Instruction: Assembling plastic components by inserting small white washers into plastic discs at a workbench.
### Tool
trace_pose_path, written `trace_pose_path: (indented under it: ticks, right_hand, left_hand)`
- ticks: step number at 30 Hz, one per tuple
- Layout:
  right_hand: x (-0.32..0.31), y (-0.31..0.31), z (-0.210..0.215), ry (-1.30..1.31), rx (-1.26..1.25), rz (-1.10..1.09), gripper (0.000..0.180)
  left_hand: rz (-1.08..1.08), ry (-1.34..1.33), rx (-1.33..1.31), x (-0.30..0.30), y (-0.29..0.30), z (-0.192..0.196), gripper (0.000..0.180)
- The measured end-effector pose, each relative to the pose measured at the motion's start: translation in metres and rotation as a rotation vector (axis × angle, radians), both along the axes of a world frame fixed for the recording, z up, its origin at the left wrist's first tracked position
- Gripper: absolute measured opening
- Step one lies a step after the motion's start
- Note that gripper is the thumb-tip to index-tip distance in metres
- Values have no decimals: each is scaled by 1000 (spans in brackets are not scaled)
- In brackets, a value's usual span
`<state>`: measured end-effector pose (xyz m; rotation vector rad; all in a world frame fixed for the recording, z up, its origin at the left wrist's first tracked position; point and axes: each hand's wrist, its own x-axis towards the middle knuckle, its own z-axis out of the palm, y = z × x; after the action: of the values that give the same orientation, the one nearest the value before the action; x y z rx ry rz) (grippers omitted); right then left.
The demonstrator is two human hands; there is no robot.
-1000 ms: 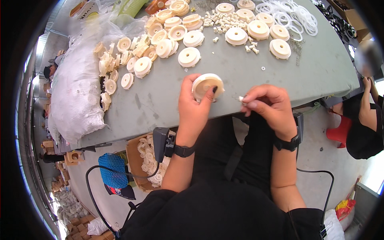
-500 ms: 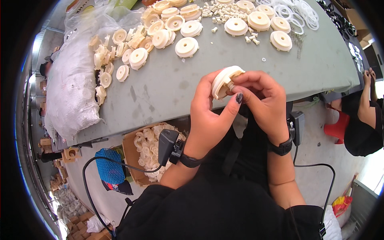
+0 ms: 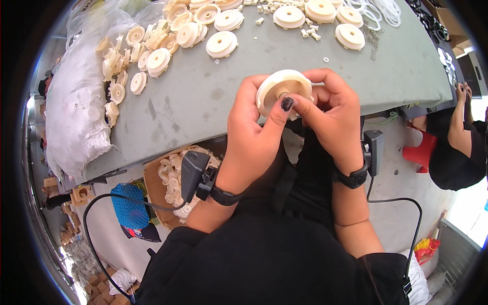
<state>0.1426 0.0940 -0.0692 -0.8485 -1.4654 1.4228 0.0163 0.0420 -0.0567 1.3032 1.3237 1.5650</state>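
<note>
A round cream plastic wheel [image 3: 290, 80] is held up between my two hands in front of the table's near edge. Its hollow side faces up, with a small post [image 3: 280, 93] at the centre and what looks like a thin spring around it. My left hand [image 3: 254, 127] grips the wheel's left rim, its dark-nailed thumb resting by the post. The fingers of my right hand [image 3: 333, 117] curl around the right rim, with the thumb pressed in near the post; what lies under those fingertips is hidden.
Many similar cream wheels [image 3: 222, 44] lie on the grey-green table [image 3: 188, 109], among small spools [image 3: 310, 34], white rings [image 3: 390, 11] and springs [image 3: 373, 38]. A white sack [image 3: 76, 112] stands left. Below sits a carton [image 3: 156, 190] of cream parts. Another person [image 3: 457, 157] works at right.
The wheel has turned from nearly edge-on to showing its hollow inside. My right fingers have moved onto its rim. The whole view has shifted slightly.
</note>
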Motion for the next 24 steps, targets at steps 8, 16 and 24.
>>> trace_pose_path:
  ticks: [8,16,24]
  right_hand:
    - [0,-6,5,-61,10,24,24]
    - [31,42,-4,-261,104,-164,28]
    - [26,72,-8,-935,262,-270,19]
  left_hand:
    - [-351,-645,-192,-24,6,-11,27]
    - [-195,-690,-125,-48,21,-30,30]
    - [-269,-697,-130,-46,15,-39,38]
